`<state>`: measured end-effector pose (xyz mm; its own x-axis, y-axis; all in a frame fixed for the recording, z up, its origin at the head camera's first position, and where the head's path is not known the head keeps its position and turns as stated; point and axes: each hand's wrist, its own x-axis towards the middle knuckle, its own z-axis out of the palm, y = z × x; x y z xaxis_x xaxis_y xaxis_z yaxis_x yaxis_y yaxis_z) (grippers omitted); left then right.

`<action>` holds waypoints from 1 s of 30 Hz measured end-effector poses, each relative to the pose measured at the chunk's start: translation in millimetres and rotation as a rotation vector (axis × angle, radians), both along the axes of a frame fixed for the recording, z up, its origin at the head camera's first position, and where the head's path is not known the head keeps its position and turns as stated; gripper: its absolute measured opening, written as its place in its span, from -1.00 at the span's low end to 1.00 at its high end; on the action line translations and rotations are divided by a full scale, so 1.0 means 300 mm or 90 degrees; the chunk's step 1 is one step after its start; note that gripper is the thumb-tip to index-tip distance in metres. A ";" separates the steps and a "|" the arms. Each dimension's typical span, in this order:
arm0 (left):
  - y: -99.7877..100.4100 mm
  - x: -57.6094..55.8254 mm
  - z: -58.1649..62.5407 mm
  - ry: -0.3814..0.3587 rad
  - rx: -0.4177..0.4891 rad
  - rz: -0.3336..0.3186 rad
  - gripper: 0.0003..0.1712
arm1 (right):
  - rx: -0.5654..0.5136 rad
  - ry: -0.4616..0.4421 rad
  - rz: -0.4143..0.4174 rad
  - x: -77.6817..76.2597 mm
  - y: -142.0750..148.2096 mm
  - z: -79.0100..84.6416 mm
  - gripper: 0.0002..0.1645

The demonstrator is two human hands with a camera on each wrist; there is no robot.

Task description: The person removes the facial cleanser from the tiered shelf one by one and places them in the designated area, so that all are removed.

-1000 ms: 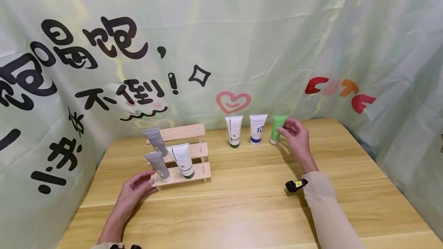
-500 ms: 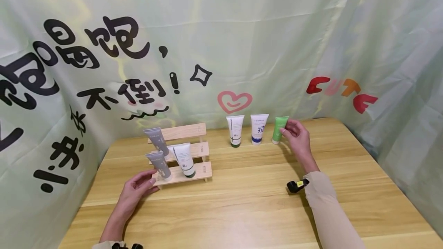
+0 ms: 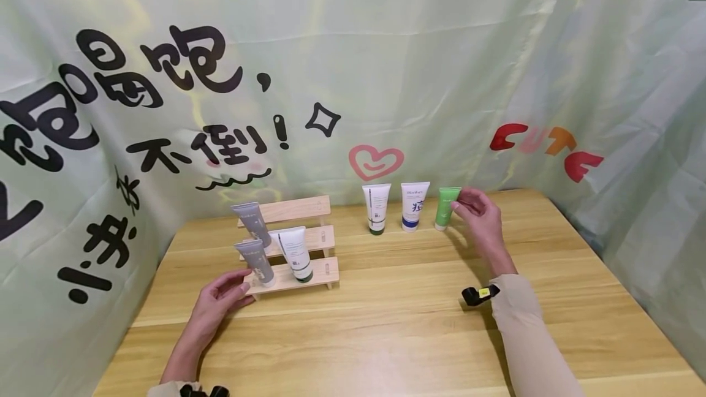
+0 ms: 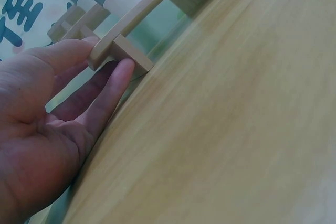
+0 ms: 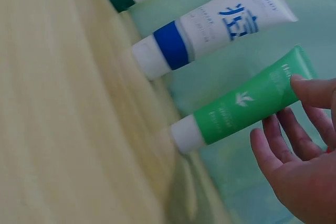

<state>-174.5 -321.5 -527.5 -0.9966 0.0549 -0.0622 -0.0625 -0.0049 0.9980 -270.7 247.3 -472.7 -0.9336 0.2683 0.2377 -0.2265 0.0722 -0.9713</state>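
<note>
In the head view, my right hand (image 3: 482,219) pinches the upper right edge of a small green squeeze tube (image 3: 447,208), its thumb in front and fingers behind. The tube stands nearly upright on its white cap (image 5: 188,135) at the table's back. At the left, my left hand (image 3: 217,299) holds the front left end of a three-step wooden display rack (image 3: 322,271); the left wrist view shows its digits against the plank end and the leg. Two grey tubes (image 3: 255,262) lean on the rack's left side, and a white tube with a dark green cap (image 3: 295,253) leans on the lowest step.
Left of the green tube stand a white tube with a blue band (image 3: 413,206) and a white tube with a green cap (image 3: 377,208). A printed cloth (image 3: 441,78) hangs close behind the wooden table (image 3: 386,336). Both wrists carry black devices (image 3: 480,294).
The head view has drifted slightly, so the scene sits a little further right. My right hand and wrist have shifted slightly right, still pinching the green tube. The left hand stays at the rack.
</note>
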 end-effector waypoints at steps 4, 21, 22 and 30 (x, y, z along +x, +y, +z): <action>0.003 0.000 0.001 -0.008 -0.004 0.004 -0.41 | -0.051 0.042 -0.023 0.018 0.005 0.038 -0.51; -0.001 -0.001 -0.004 0.001 0.002 0.004 -0.41 | -0.021 0.190 -0.024 0.092 -0.070 0.200 -0.66; -0.001 -0.002 -0.004 0.000 0.002 0.005 -0.41 | -0.016 0.192 -0.013 0.098 -0.081 0.203 -0.66; -0.002 -0.001 -0.005 -0.003 -0.004 0.004 -0.40 | 0.016 0.156 0.072 0.144 -0.187 0.227 -0.64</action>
